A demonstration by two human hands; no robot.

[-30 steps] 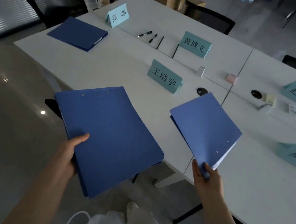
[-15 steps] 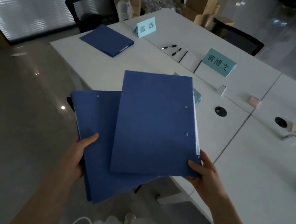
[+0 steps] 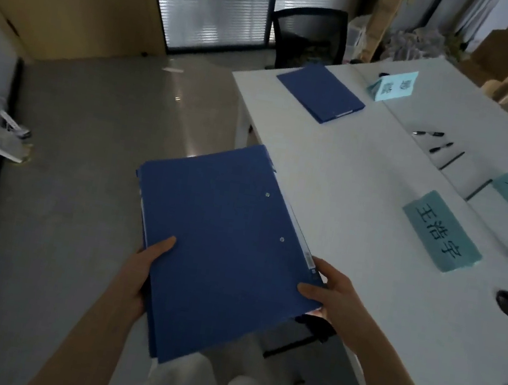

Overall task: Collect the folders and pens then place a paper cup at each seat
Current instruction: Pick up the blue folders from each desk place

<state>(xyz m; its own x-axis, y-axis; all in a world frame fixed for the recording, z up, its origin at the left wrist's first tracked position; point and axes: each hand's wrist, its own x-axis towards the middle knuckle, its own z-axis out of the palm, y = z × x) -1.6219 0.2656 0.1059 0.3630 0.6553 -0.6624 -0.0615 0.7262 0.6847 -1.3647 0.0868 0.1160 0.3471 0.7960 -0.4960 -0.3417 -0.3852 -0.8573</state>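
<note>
Both hands, left (image 3: 142, 271) and right (image 3: 329, 297), pinch the folder stack (image 3: 223, 253) at its near edges, thumbs on top. Looks stiff, light, slick, so I'd grip the spine side.

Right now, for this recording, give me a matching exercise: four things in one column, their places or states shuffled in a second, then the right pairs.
Things:
1. stacked folders
2. single folder
3. pens
4. black chair

Places or states:
A. standing at the table's far end
B. held in both hands, left hand and right hand
C. lying on the tabletop beyond the single folder
D. lying flat near the table's far corner

Pairs: 1-B, 2-D, 3-C, 4-A
</note>
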